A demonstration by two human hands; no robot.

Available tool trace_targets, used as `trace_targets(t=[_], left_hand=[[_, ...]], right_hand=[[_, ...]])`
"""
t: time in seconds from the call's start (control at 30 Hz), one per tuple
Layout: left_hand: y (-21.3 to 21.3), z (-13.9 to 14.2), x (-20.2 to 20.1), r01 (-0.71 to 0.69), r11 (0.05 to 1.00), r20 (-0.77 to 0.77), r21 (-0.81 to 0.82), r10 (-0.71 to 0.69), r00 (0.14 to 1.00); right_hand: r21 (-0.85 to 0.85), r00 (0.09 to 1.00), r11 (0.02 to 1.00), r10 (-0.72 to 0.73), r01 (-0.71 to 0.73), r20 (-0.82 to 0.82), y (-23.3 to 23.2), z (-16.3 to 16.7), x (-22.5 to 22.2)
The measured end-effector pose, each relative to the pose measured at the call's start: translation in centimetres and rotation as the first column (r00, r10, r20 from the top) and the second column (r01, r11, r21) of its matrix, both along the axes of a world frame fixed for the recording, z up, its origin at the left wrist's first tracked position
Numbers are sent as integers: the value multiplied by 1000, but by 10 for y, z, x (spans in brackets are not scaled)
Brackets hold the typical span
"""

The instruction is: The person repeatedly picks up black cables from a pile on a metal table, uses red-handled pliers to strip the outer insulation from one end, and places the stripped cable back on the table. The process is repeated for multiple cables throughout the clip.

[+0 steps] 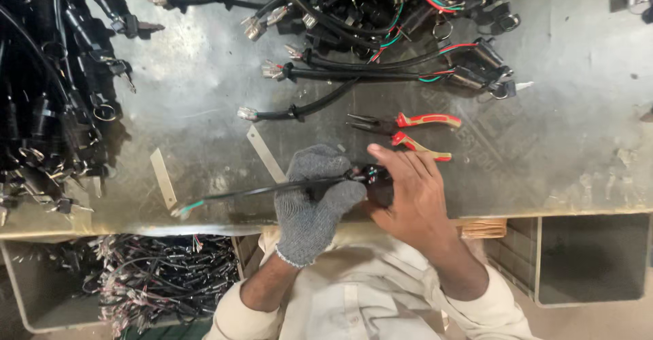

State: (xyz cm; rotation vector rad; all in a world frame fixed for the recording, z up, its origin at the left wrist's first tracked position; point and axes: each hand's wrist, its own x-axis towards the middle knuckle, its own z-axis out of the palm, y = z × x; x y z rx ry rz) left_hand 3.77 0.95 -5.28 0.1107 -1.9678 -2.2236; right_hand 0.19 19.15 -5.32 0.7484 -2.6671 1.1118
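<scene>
Head view shows a grey metal surface [578, 129] heaped with black cable bundles [354, 13]. Near its front edge, the gloved left hand [314, 200] grips a thin black cable [258, 191], while the bare right hand [408, 190] clasps its black plug [376, 179]. Pliers [408, 130] lie just beyond; a slip could bend the plug's wires or nick bare fingers.

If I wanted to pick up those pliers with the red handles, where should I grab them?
Probably by the red-and-yellow handles of the pliers, coming from the right. The handles splay open that way with bare table beside them, while the pointed dark tips face left toward the cables.
</scene>
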Motion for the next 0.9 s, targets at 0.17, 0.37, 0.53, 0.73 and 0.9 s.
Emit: trace_targets(t=[0.17, 0.37, 0.53, 0.73, 0.9], left_hand=[[6, 5, -4, 1, 988, 79, 156, -14, 997], [-12, -1, -24, 151, 983, 166, 107, -167, 972], [-27, 6, -36, 296, 954, 105, 41, -299, 949], [-17, 10, -28, 168, 986, 234, 2, -164, 958], [-23, 2, -26, 286, 948, 212, 143, -311, 926]], right_hand=[[-113, 948, 984, -165, 139, -271, -10, -12, -4], [-165, 987, 986, 11, 15, 158, 7, -12, 5], [-560, 716, 817, 308, 138, 626, 14, -19, 8], [-253, 980, 961, 151, -115, 128, 4, -9, 0], [-224, 973, 974, 87, -38, 212, 2, 0, 0]])
